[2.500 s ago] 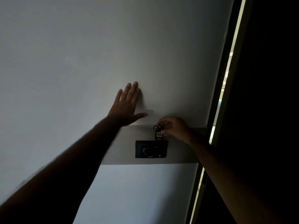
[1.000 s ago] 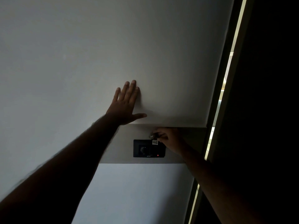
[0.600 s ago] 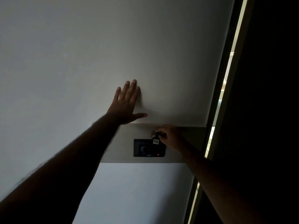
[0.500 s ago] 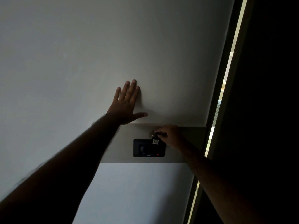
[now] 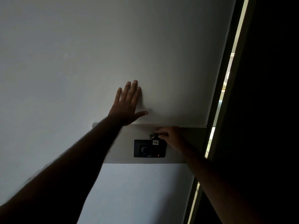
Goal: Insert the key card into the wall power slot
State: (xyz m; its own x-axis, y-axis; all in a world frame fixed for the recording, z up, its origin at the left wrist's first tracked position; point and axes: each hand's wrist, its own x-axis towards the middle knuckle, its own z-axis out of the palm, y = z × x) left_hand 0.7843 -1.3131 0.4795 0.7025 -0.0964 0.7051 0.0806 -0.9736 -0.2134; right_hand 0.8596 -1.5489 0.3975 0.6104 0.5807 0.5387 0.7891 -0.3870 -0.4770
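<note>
Both arms in view are bare from the lower frame edge to the wrist — no sleeve, cuff, watch or band can be made out on either in the dim light. The left hand (image 5: 125,109) shows four fingers and a thumb, bare, with no ring or glove visible. The right hand (image 5: 172,138) is likewise ungloved — its fingers are largely in shadow.

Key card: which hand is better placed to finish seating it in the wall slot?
Right. The right hand already pinches the key card at the top of the dark wall panel. The left hand lies flat, open on the wall above.
</note>
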